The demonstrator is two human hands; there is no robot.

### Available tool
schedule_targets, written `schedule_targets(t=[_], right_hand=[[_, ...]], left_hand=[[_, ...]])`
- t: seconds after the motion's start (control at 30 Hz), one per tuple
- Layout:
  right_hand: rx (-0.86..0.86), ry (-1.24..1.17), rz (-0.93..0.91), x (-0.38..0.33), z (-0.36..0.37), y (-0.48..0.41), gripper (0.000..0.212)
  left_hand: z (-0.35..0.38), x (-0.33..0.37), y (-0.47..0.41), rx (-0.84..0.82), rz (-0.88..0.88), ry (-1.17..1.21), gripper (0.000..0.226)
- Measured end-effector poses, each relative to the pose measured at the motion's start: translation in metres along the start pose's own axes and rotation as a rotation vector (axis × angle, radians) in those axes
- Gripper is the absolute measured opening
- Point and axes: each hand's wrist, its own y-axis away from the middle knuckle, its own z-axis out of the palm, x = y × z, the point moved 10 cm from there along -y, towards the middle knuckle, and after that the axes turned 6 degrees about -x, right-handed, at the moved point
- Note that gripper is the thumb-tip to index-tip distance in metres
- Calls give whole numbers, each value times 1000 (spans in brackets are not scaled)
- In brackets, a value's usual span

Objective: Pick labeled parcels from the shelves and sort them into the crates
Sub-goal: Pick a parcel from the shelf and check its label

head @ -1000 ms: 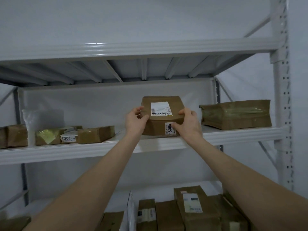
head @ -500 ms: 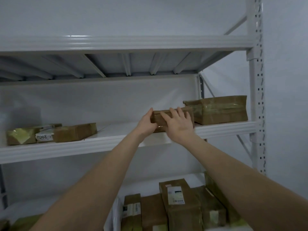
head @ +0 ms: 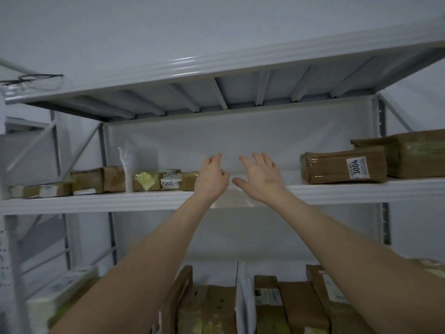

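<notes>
White metal shelf (head: 120, 201): its middle level is shown at arm's reach. Upright parcels (head: 265, 307) are packed on the level below. Large taped parcel (head: 416, 153) is laid at the far right of the middle level. Parcel marked 3004 (head: 337, 168) is set flat just beside it, to its left. Small parcels (head: 113, 179) are lined along the left. Left hand (head: 212, 177) and right hand (head: 262, 177) are raised between the groups, fingers released, nothing held.
</notes>
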Motion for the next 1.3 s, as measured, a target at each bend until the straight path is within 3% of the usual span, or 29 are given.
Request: schedule_targets(t=[0.2,0.3,0.43,0.57,0.73,0.83,0.97,1.03,1.17,1.3], right_hand=[[-117,-93,25,-78,50,-44,76],[-124,-114,78,-89,69,-54,64],[-75,-189,124,-79,71,-55,44],[18,-429,200,-60,57,-44,32],[177,-614,284,-47,37,-22,23],[228,-710,381,-35,36,-10,9],[188,-998,467,-25,40,3,59],[155,-1141,499,-21,42,8,71],[104,-1240,506,-13,38,22,38],[173,-1214,480,3,27,30,37]], left_hand=[[-50,-99,-23,74,-115,-43,49],[-51,-133,-40,4,-167,-63,39],[-35,-119,-44,-30,-33,-57,36],[-37,-107,-40,26,18,185,32],[-35,-112,-32,38,-120,711,29],[-31,-105,-22,22,-135,799,34],[-22,-92,-11,-38,-118,872,57],[-21,-85,-7,-77,-100,878,62],[-20,-70,-4,-139,-60,865,64],[-20,-61,1,-151,-39,844,58]])
